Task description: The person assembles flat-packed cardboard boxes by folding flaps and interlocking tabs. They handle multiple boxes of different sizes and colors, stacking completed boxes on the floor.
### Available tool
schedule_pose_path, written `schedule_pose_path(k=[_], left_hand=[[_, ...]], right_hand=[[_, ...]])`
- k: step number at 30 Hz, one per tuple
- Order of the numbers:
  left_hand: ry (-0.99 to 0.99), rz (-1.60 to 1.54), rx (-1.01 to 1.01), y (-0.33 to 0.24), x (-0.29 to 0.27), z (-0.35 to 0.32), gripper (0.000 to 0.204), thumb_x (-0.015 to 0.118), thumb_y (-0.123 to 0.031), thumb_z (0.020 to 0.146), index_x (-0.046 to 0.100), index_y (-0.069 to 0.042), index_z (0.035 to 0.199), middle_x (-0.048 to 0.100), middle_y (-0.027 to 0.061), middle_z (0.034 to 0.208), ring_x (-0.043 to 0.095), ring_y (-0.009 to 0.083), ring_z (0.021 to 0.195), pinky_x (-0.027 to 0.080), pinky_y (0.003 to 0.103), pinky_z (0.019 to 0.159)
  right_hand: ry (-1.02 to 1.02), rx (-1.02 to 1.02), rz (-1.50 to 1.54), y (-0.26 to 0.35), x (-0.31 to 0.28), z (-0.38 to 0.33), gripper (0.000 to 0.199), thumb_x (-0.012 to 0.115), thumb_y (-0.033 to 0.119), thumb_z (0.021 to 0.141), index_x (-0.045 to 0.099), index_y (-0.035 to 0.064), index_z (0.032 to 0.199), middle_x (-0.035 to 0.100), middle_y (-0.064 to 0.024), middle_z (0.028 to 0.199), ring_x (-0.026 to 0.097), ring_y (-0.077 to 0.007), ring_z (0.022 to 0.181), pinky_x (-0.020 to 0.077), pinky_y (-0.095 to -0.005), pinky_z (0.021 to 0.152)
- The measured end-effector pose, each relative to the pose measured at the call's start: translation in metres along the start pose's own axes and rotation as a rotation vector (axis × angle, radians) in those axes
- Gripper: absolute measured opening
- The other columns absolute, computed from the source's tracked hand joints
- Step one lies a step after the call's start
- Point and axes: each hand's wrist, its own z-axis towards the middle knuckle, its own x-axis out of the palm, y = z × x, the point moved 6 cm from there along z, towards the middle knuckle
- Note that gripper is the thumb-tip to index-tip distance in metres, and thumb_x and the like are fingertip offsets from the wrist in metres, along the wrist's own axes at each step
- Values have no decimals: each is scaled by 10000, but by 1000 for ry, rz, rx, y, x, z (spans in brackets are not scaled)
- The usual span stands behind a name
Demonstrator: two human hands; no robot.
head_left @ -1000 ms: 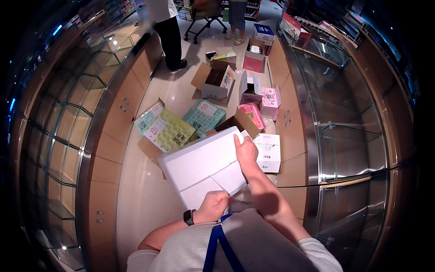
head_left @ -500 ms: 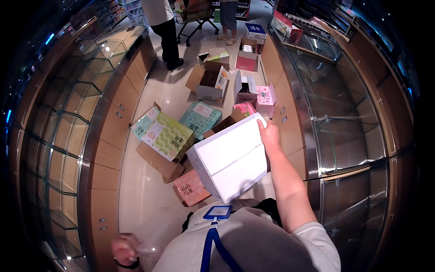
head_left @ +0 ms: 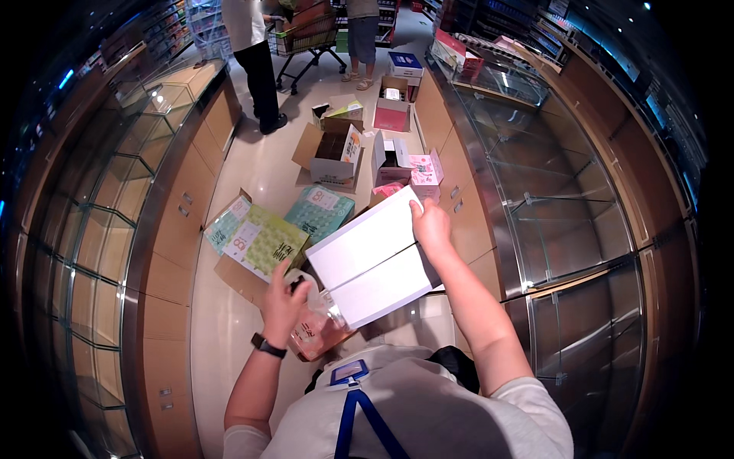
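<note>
Behind the white box (head_left: 367,256), fingers of the right grip (head_left: 433,229) and part of a pink package (head_left: 388,189) are hidden. The left grip (head_left: 283,302) is slightly blurred. The badge (head_left: 349,372) is too small to read; the top edge cuts off a person in black trousers (head_left: 248,46).

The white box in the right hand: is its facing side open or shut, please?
Shut: on the white box, two flat flaps meet at a narrow seam. Whether its hidden far side is open, I cannot tell.

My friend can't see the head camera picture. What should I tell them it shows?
A person's right hand grips a white box by its right side; the left hand is near its left side. Other boxes, some open, lie on the floor between glass cabinets.
</note>
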Motion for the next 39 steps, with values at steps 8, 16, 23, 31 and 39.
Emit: schedule_pose_path(k=[8, 16, 23, 31, 39], left_hand=[[143, 446, 495, -86, 70, 18, 716, 717, -484, 614, 457, -42, 1113, 507, 131, 869, 556, 281, 782, 480, 377, 612], [163, 905, 721, -96, 90, 2, 458, 465, -94, 758, 422, 79, 1180, 477, 122, 722, 537, 197, 472, 445, 290, 370], [259, 650, 715, -99, 75, 24, 168, 547, -129, 723, 539, 21, 797, 536, 147, 663, 573, 275, 512, 489, 342, 462], [319, 644, 698, -123, 55, 16, 198, 630, -201, 676, 575, -14, 709, 554, 137, 657, 588, 287, 534, 498, 361, 491], [369, 966, 700, -109, 40, 9, 289, 520, -96, 731, 491, 27, 991, 529, 134, 773, 585, 248, 533, 475, 357, 446]], right_hand=[[156, 58, 145, 44, 7, -49, 350, 533, 316, 843, 549, -17, 736, 574, -260, 674, 568, -432, 680, 451, -494, 627], [110, -131, 63, 62, 16, -64, 351, 515, 334, 844, 576, -3, 769, 613, -197, 674, 609, -383, 683, 480, -475, 618], [368, 43, 441, 57, -22, -91, 452, 580, 392, 803, 522, -16, 989, 621, -192, 835, 606, -366, 779, 469, -441, 688], [255, -308, 187, 58, -25, -145, 547, 627, 538, 702, 598, 10, 839, 584, -123, 545, 587, -308, 488, 472, -407, 465], [422, -516, 245, 64, -35, -147, 470, 621, 491, 728, 605, 36, 609, 565, -150, 524, 584, -310, 509, 473, -407, 502]])
